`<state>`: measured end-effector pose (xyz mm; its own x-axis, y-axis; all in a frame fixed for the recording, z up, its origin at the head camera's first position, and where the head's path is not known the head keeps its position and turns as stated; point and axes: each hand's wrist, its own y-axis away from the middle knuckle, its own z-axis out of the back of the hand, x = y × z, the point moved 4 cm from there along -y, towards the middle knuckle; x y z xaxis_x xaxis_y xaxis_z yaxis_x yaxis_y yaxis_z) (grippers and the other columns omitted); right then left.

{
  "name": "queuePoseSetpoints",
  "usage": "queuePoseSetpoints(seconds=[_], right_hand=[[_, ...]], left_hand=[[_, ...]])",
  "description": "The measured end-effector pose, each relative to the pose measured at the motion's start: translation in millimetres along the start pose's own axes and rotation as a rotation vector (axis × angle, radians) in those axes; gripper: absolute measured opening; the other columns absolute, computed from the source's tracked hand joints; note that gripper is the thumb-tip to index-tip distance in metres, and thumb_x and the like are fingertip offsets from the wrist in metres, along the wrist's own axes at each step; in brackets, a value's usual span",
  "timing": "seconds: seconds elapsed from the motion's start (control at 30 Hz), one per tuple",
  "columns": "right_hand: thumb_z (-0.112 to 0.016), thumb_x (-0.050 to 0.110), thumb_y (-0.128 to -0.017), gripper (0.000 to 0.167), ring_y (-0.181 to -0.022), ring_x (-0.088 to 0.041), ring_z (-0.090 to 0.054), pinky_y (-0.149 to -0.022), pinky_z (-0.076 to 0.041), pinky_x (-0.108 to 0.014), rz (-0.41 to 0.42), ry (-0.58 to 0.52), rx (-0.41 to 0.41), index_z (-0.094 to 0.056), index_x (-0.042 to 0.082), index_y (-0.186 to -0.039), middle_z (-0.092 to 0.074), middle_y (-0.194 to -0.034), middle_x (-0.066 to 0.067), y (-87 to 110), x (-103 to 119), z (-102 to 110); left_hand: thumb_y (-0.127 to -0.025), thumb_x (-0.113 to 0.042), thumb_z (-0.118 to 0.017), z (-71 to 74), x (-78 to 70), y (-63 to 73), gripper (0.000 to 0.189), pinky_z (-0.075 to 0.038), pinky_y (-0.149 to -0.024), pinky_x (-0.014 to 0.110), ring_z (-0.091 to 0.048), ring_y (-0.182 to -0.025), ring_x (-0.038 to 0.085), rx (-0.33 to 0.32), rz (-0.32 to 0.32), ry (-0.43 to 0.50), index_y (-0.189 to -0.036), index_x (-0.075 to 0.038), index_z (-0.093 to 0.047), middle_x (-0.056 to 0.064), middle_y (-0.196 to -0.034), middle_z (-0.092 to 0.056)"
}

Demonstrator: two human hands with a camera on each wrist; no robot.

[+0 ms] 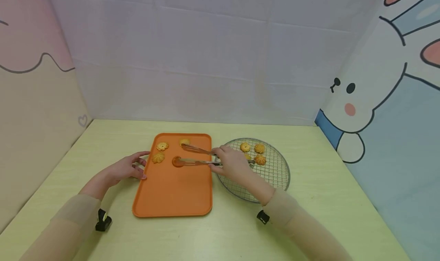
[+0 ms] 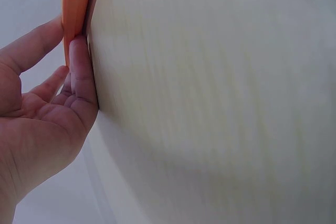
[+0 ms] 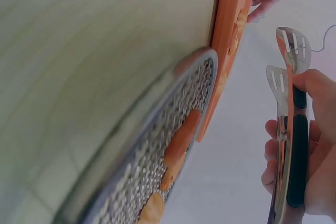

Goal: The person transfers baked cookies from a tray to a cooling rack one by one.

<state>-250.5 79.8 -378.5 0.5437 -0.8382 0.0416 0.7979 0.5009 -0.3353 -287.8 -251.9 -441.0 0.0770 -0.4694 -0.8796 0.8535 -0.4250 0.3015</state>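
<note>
2-handed, gripping spread tongs (image 1: 203, 163) in right hand (image 1: 233, 163) over cookies (image 1: 162, 146) on orange tray (image 1: 172, 198), touching tray edge with relaxed left hand (image 1: 125, 166), likely transferring to or from wire rack (image 1: 273, 173), next needing squeeze or lift-off.

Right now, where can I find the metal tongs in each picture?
Head: tongs near the centre, in the right hand.
Left wrist: not in this picture.
Right wrist: tongs at the right side, tips upward.
Shared landmark: the orange tray, partly visible at the top of both wrist pictures.
</note>
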Motion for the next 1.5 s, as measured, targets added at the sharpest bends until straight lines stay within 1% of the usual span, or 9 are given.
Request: queuePoseSetpoints(seconds=[0.2,0.3,0.47,0.6,0.73,0.93,1.1,1.33,1.5], right_hand=[[-0.062,0.045,-0.088,0.042,-0.071,-0.012,-0.055,-0.047,-0.038,-0.022,-0.086,-0.02,0.12,-0.061,0.017,-0.118,-0.061,-0.093,0.001,-8.7,7,-12],[-0.061,0.046,-0.088,0.04,-0.069,-0.012,-0.055,-0.044,-0.036,-0.022,-0.107,-0.01,0.144,-0.062,0.017,-0.116,-0.061,-0.093,0.001,-11.6,11,-17],[-0.061,0.046,-0.088,0.04,-0.069,-0.013,-0.057,-0.044,-0.037,-0.022,-0.13,0.015,0.168,-0.063,0.015,-0.113,-0.062,-0.095,0.0,-13.4,17,-24],[-0.06,0.048,-0.088,0.042,-0.075,-0.014,-0.059,-0.048,-0.041,-0.024,-0.163,0.03,0.202,-0.062,0.015,-0.114,-0.063,-0.098,0.0,-15.4,20,-30],[-0.059,0.049,-0.089,0.043,-0.078,-0.016,-0.06,-0.051,-0.044,-0.025,-0.198,0.033,0.233,-0.062,0.016,-0.116,-0.062,-0.102,0.0,-18.6,22,-35],[-0.06,0.047,-0.089,0.041,-0.075,-0.016,-0.059,-0.049,-0.042,-0.026,-0.227,0.008,0.243,-0.062,0.016,-0.116,-0.062,-0.1,0.0,-22.1,26,-39],[-0.061,0.044,-0.089,0.038,-0.073,-0.015,-0.059,-0.049,-0.042,-0.025,-0.217,-0.007,0.234,-0.063,0.015,-0.114,-0.063,-0.096,-0.001,-23.0,29,-40],[-0.062,0.042,-0.089,0.035,-0.076,-0.016,-0.062,-0.05,-0.045,-0.026,-0.199,0.002,0.213,-0.065,0.016,-0.112,-0.065,-0.096,0.0,-23.4,31,-39],[-0.062,0.041,-0.089,0.032,-0.074,-0.016,-0.062,-0.05,-0.045,-0.026,-0.19,0.005,0.208,-0.065,0.015,-0.109,-0.065,-0.094,0.001,-23.2,32,-40]], left_hand=[[-0.079,-0.002,-0.071,-0.6,-0.8,0.6,0.089,-0.05,-0.073,0.027,-0.055,-0.088,0.02,-0.003,0.001,-0.002,-0.148,-0.001,-0.016,0.017,-0.116,-0.037],[-0.079,-0.003,-0.071,-0.2,-0.7,1.0,0.089,-0.05,-0.073,0.027,-0.055,-0.088,0.02,-0.006,0.006,-0.006,-0.148,-0.001,-0.016,0.017,-0.115,-0.037],[-0.078,-0.003,-0.073,0.3,0.5,0.3,0.089,-0.051,-0.073,0.027,-0.055,-0.087,0.019,-0.007,0.013,-0.007,-0.148,-0.001,-0.017,0.016,-0.115,-0.037],[-0.078,-0.003,-0.073,0.6,1.1,-1.0,0.09,-0.051,-0.073,0.027,-0.055,-0.088,0.02,-0.007,0.007,-0.005,-0.148,0.0,-0.016,0.017,-0.114,-0.037],[-0.077,-0.003,-0.073,1.4,2.0,-2.0,0.09,-0.051,-0.073,0.027,-0.055,-0.087,0.02,-0.013,0.016,-0.005,-0.148,-0.002,-0.018,0.015,-0.114,-0.037],[-0.078,-0.003,-0.073,0.9,0.2,-1.5,0.09,-0.051,-0.073,0.027,-0.055,-0.088,0.02,-0.005,0.016,-0.007,-0.148,-0.002,-0.016,0.016,-0.114,-0.036],[-0.078,-0.003,-0.074,1.2,0.5,-2.0,0.091,-0.05,-0.073,0.027,-0.054,-0.089,0.021,-0.001,0.018,-0.005,-0.148,-0.002,-0.016,0.016,-0.114,-0.036],[-0.077,-0.003,-0.074,3.0,1.8,-3.1,0.09,-0.05,-0.074,0.027,-0.054,-0.088,0.02,-0.007,0.015,-0.008,-0.148,-0.002,-0.017,0.015,-0.113,-0.036],[-0.078,-0.003,-0.073,2.8,3.6,-3.8,0.09,-0.05,-0.074,0.027,-0.054,-0.087,0.02,-0.007,0.02,-0.014,-0.148,-0.002,-0.017,0.016,-0.114,-0.037]])
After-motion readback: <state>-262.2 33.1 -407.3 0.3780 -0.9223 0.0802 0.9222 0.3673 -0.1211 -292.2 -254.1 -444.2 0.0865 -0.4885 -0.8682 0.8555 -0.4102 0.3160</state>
